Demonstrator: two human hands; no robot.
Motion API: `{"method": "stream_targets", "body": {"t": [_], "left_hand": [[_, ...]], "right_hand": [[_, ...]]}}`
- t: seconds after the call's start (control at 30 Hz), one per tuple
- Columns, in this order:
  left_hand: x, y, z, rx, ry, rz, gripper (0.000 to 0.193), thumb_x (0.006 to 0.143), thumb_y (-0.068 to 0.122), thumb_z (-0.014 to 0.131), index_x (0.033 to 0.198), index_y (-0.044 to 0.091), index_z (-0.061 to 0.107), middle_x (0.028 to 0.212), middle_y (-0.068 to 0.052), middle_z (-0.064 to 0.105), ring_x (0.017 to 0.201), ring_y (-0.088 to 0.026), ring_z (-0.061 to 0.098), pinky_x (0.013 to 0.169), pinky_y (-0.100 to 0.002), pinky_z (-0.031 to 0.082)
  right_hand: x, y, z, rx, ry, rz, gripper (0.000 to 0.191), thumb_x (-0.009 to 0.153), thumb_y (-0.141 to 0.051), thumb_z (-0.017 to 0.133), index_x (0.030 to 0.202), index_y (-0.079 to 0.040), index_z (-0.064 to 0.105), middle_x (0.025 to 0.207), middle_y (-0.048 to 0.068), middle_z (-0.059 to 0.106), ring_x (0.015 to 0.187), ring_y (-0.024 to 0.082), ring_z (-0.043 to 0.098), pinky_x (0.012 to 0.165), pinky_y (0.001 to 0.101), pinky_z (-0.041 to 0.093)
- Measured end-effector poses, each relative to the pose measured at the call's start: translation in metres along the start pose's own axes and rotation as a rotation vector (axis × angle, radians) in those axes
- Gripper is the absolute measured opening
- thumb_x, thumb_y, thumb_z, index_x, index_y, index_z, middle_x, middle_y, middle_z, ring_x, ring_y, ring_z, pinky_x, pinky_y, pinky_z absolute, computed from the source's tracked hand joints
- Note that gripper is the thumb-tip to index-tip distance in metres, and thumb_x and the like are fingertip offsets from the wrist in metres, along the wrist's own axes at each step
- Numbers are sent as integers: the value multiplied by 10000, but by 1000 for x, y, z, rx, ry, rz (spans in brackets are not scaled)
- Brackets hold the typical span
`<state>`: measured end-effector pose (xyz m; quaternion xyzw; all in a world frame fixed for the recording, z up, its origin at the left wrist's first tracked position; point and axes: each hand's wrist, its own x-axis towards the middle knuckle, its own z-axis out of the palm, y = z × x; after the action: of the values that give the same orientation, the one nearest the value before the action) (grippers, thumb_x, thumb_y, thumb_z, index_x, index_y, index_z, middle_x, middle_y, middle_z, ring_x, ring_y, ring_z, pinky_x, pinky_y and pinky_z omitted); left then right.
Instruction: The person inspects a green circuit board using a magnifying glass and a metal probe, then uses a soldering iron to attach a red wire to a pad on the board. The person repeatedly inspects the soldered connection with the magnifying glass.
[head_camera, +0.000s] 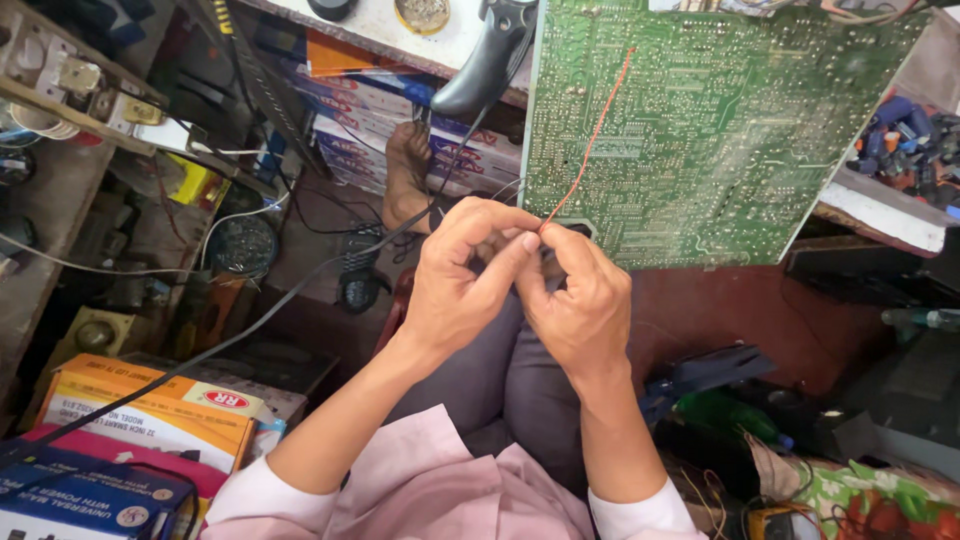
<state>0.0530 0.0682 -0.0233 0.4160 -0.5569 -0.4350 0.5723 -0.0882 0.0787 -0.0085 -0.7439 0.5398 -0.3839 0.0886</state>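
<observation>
Both hands, left hand (455, 290) and right hand (575, 300), pinched on a red wire (590, 140) before a green circuit board (720, 130), cluttered workshop.

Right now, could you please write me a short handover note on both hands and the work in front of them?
Left hand: fingers closed, pinching the lower end of the thin red wire together with the right hand.
Right hand: same grip on the wire end, fingertips meeting the left's.
The wire runs up across the solder side of the green circuit board, which leans off the bench edge above the lap.
The black handled tool lies untouched on the bench.
I cannot tell whether the wire's far end is attached.
</observation>
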Motion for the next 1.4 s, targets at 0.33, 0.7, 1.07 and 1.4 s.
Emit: {"method": "stream_targets", "body": {"t": [0.33,0.7,1.07,1.4], "left_hand": [[4,-8,-2,42,-25,-52,50,966,59,694,983,24,663,898,-26,626,711,-89,592,628,-247,469],[4,-15,-3,49,-45,-56,64,959,67,688,952,17,649,864,-9,588,698,-58,554,610,-231,457],[5,-28,-3,-370,-50,-285,69,1055,87,593,1055,23,570,838,33,632,719,-5,565,631,-185,456],[8,-33,-7,-474,-79,-226,237,1013,-43,638,1205,0,507,970,-22,636,850,-47,615,744,-206,511]], "right_hand": [[-5,1,5,83,-29,88,218,885,-34,768,1069,-15,654,954,106,706,639,181,681,564,324,519],[-5,2,0,103,-85,120,202,839,-61,820,980,-28,679,780,61,678,598,143,658,535,290,501],[-2,2,3,209,-39,239,68,957,-34,731,1000,-25,679,838,54,705,637,99,688,543,262,514],[-1,6,8,100,-71,125,52,1038,-87,638,1058,-39,637,896,114,689,785,287,696,705,387,539]]}}
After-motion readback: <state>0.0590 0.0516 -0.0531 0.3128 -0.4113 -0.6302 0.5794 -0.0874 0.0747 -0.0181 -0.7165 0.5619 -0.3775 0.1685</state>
